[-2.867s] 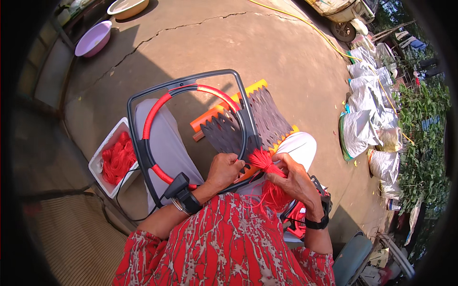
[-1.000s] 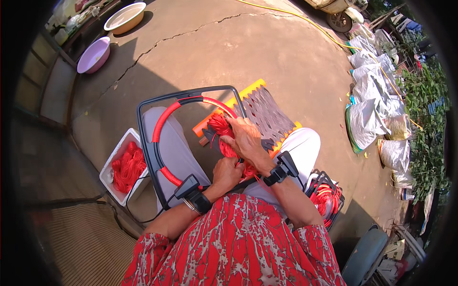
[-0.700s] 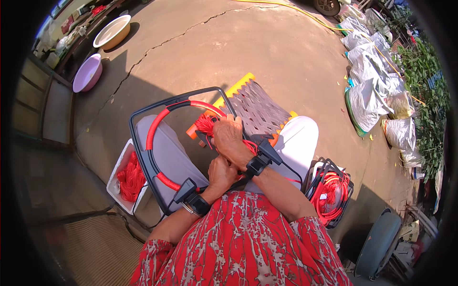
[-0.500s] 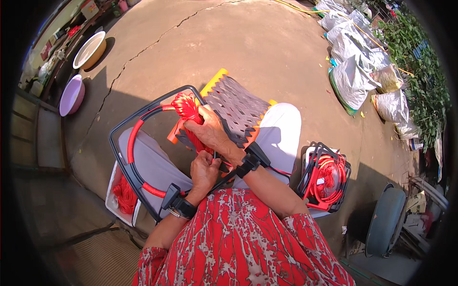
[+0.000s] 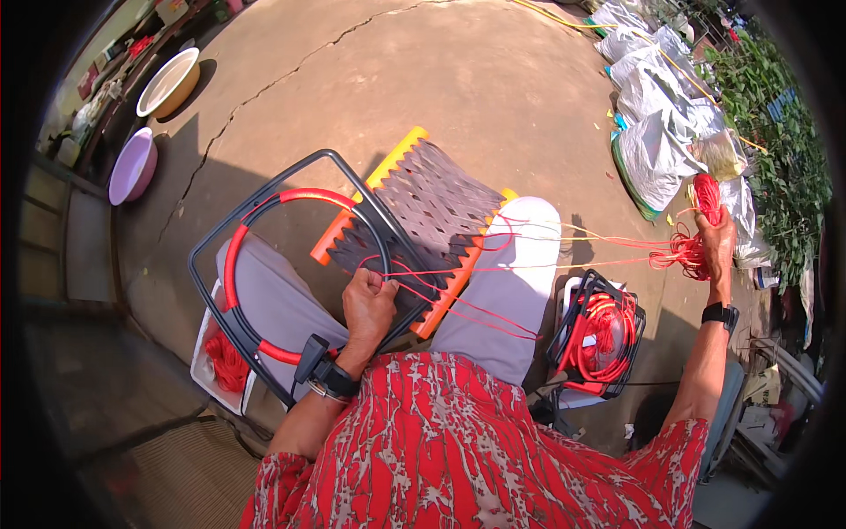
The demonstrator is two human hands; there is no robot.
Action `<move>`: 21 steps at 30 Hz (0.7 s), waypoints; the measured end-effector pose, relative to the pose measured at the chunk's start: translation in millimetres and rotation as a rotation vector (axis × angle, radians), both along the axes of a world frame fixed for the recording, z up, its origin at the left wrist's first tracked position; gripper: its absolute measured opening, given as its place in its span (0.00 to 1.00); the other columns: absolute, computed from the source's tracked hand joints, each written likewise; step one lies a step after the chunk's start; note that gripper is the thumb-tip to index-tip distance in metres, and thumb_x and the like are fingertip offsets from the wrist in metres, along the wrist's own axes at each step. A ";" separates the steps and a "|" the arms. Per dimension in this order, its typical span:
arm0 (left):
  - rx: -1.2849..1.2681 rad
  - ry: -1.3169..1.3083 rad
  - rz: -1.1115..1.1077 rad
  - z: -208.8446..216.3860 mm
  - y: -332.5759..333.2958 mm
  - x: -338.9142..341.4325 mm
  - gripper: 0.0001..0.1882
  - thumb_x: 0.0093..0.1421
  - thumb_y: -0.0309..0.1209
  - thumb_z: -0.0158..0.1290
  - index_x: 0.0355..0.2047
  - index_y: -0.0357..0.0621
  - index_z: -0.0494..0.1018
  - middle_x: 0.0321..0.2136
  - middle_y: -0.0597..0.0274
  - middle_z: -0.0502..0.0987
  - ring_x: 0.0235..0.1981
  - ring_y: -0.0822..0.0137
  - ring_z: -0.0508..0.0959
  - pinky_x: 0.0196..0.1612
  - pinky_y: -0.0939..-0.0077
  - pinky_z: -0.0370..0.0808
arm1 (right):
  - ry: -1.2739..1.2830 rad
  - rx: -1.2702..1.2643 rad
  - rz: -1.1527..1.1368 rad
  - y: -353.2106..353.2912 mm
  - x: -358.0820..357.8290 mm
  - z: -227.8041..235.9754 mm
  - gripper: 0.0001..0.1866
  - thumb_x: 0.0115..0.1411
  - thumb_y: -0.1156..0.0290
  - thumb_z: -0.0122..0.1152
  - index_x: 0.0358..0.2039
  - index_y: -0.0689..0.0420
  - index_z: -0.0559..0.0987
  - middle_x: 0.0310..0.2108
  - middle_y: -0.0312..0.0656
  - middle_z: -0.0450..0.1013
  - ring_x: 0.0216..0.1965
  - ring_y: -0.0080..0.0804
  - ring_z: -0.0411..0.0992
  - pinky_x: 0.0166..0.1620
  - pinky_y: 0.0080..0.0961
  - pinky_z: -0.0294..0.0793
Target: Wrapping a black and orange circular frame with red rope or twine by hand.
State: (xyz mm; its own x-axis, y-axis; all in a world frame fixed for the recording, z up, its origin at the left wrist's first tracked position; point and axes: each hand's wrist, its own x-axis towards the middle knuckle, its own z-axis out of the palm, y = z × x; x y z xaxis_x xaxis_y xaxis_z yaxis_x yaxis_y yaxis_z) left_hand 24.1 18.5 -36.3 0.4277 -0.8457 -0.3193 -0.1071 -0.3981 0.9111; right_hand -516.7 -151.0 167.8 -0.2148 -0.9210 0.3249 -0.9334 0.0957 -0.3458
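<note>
Between my knees a black metal frame (image 5: 218,231) leans, with a dark ring (image 5: 231,273) in it wrapped in red along several stretches. My left hand (image 5: 368,307) is closed at the ring's right side, its fingertips pinching red cord there. Far out to the right, my right hand (image 5: 718,242) grips a hank of red cord (image 5: 706,196), whose loose loops dangle beside the wrist. Thin strands (image 5: 577,266) stretch almost level from the hank across my right knee to the left hand.
Ahead stands a low stool (image 5: 432,207) with a woven grey seat and yellow-orange bars. Beside my right leg is another black frame (image 5: 602,331) with coiled red cord; by my left, a white box (image 5: 204,366) of red cord. White sacks (image 5: 656,150) line the right; two basins (image 5: 132,167) stand left.
My right hand has swung from the ring far out to the right with the hank, drawing strands out taut. The left hand has stayed near the ring; the frame has shifted slightly left.
</note>
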 end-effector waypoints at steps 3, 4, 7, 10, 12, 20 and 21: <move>-0.015 -0.024 0.014 -6.8 1.7 3.8 0.10 0.56 0.24 0.58 0.27 0.38 0.65 0.14 0.63 0.71 0.11 0.74 0.71 0.10 0.79 0.63 | 0.352 -0.189 -0.355 40.5 -55.1 -10.9 0.16 0.54 0.63 0.61 0.38 0.61 0.76 0.24 0.40 0.73 0.25 0.30 0.69 0.32 0.31 0.69; -0.017 -0.035 0.005 -7.7 0.7 2.8 0.10 0.56 0.24 0.58 0.27 0.38 0.65 0.14 0.64 0.71 0.11 0.75 0.71 0.10 0.79 0.63 | 0.347 -0.190 -0.347 42.0 -65.1 -19.9 0.16 0.54 0.63 0.61 0.38 0.61 0.76 0.24 0.40 0.73 0.25 0.30 0.69 0.32 0.31 0.69; -0.050 -0.039 -0.004 -10.6 2.9 3.8 0.10 0.57 0.24 0.57 0.28 0.39 0.65 0.14 0.64 0.71 0.11 0.75 0.70 0.11 0.80 0.63 | -0.535 -0.114 -0.116 45.5 -60.3 -65.5 0.07 0.58 0.65 0.62 0.31 0.54 0.77 0.20 0.25 0.64 0.21 0.14 0.60 0.24 0.19 0.59; -0.065 -0.052 -0.013 -7.4 3.5 1.7 0.10 0.57 0.24 0.57 0.28 0.40 0.64 0.14 0.65 0.70 0.11 0.76 0.70 0.11 0.80 0.63 | -0.717 0.082 0.024 50.3 65.6 -90.3 0.07 0.56 0.70 0.60 0.34 0.59 0.76 0.24 0.31 0.71 0.23 0.19 0.68 0.27 0.20 0.68; -0.062 -0.055 -0.017 -0.5 5.3 0.5 0.10 0.57 0.24 0.57 0.28 0.40 0.64 0.14 0.65 0.70 0.11 0.76 0.70 0.11 0.81 0.63 | -0.973 0.336 0.118 66.1 166.0 -76.2 0.09 0.56 0.73 0.58 0.37 0.61 0.76 0.26 0.34 0.74 0.27 0.21 0.72 0.34 0.21 0.73; -0.144 -0.119 -0.049 -3.5 10.4 -1.8 0.10 0.57 0.23 0.56 0.28 0.41 0.64 0.15 0.67 0.70 0.12 0.77 0.69 0.12 0.82 0.62 | -0.870 0.753 0.719 99.3 376.6 -99.1 0.20 0.49 0.69 0.66 0.42 0.61 0.74 0.29 0.43 0.76 0.30 0.31 0.74 0.37 0.28 0.72; -0.144 -0.045 -0.003 6.7 8.8 -6.9 0.11 0.55 0.24 0.58 0.25 0.40 0.64 0.15 0.66 0.69 0.14 0.78 0.67 0.16 0.78 0.63 | -0.867 0.750 0.721 100.6 383.6 -115.3 0.20 0.49 0.69 0.66 0.42 0.61 0.74 0.29 0.43 0.76 0.30 0.31 0.74 0.37 0.28 0.72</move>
State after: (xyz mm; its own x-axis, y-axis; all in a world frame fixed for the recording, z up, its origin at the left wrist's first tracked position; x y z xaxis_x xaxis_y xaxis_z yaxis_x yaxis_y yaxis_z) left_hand 17.1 27.4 -29.6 0.4361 -0.8827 -0.1750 -0.1502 -0.2631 0.9530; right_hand -133.1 -50.3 52.5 0.5093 -0.8088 -0.2941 -0.3658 0.1059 -0.9246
